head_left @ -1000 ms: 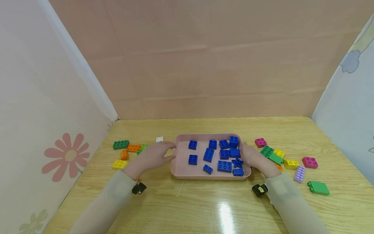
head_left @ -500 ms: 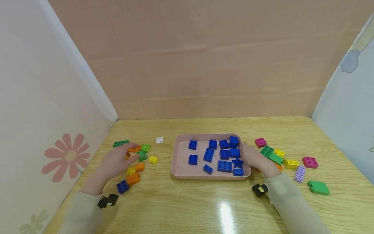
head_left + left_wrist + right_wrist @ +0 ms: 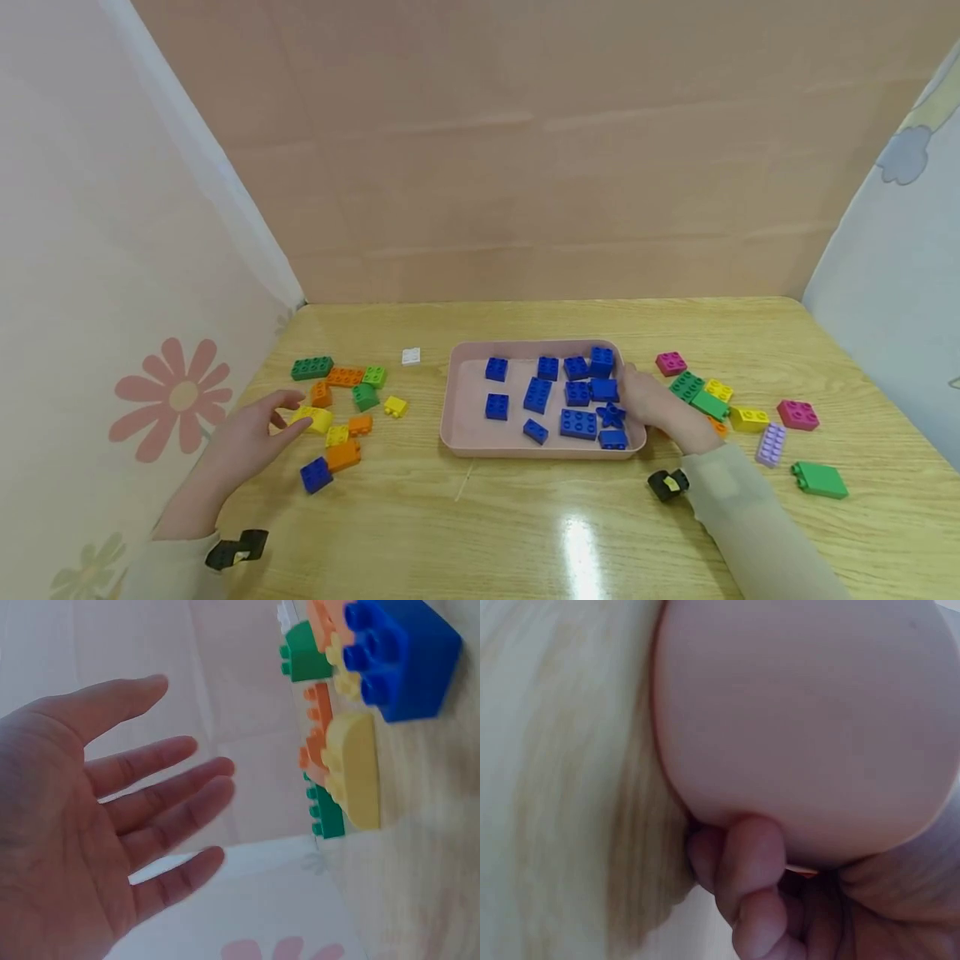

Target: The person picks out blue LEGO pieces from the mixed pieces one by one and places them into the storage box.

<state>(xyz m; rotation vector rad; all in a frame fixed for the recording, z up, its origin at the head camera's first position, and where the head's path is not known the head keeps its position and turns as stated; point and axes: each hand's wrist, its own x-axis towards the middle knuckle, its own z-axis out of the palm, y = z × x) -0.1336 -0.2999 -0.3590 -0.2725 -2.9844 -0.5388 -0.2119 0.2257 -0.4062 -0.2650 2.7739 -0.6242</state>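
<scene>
My left hand (image 3: 238, 442) hovers at the left of the table, its fingers spread and holding nothing. In the head view its fingertips overlap a yellow brick (image 3: 319, 420); the left wrist view shows that brick (image 3: 358, 769) with a rounded side, apart from the fingers. A blue brick (image 3: 316, 475) lies nearer to me, to the right of this hand. My right hand (image 3: 662, 410) grips the right end of a pink tray (image 3: 525, 452), fingers (image 3: 754, 859) curled against its outer wall. Several blue bricks (image 3: 578, 423) and a blue star-shaped piece (image 3: 611, 415) lie in the tray.
Orange bricks (image 3: 343, 456), green bricks (image 3: 312, 368) and a white brick (image 3: 411, 356) are scattered left of the tray. To its right lie pink (image 3: 798, 415), yellow (image 3: 748, 419), purple (image 3: 771, 444) and green bricks (image 3: 820, 480). Cloth-covered walls enclose the wooden table (image 3: 480, 533).
My left hand has moved away from the tray's left end, going left and toward me across the loose bricks. My right hand has kept its hold on the tray, which stays in place.
</scene>
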